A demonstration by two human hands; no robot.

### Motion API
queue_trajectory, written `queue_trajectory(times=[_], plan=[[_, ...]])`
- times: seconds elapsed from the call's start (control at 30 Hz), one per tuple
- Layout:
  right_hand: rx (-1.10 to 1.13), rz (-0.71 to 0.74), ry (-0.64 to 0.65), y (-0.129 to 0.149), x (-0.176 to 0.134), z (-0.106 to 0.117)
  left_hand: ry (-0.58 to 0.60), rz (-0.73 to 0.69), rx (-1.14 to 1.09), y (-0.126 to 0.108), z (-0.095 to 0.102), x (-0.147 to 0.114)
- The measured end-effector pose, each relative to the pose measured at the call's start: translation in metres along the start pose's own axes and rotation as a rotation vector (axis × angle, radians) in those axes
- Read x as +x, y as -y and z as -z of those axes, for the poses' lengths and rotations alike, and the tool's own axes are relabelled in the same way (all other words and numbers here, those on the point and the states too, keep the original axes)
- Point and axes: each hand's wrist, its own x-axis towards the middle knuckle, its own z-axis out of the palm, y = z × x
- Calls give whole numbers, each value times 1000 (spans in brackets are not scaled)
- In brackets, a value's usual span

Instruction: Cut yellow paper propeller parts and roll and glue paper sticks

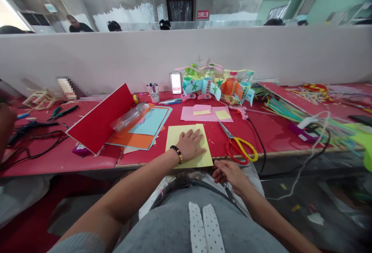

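Note:
My left hand (190,144) lies flat with spread fingers on a sheet of yellow paper (171,138) at the table's front edge. A beaded bracelet (176,153) is on that wrist. Just off the paper's lower right corner, my right hand (228,172) hangs by the table edge, its fingers loosely bent and apart. I see nothing held in it. Scissors (236,144) with red and yellow handles lie right of the paper, blades partly apart. Beyond the yellow sheet are a pink sheet (186,114) and small yellow pieces (223,114).
Left stand a red board (101,121), blue paper (151,121) and a plastic bottle (129,118). Bottle crafts (215,86) line the back by a pen cup (154,96). A pink glue gun (240,111) trails a black cord; coloured strips (287,113) lie right.

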Motion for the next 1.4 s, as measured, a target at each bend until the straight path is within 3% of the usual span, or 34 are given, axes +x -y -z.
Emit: queue_trajectory(times=[0.27, 0.6, 1.0, 1.13, 1.27, 1.33, 1.4], plan=[[51, 42, -25, -8, 15, -17, 194, 9, 5, 5, 25, 27], [117, 54, -42, -16, 15, -16, 208, 126, -6, 4, 29, 61], [61, 100, -30, -13, 12, -17, 243, 84, 31, -6, 20, 43], [-63, 179, -51, 2, -1, -4, 259, 90, 14, -7, 16, 44], [-251, 374, -266, 25, -14, 29, 255, 92, 6, -5, 13, 49], [-644, 583, -466, 35, -13, 48, 240, 99, 11, -5, 11, 51], [-979, 664, -561, 40, -7, 64, 233, 102, 12, -6, 9, 52]])
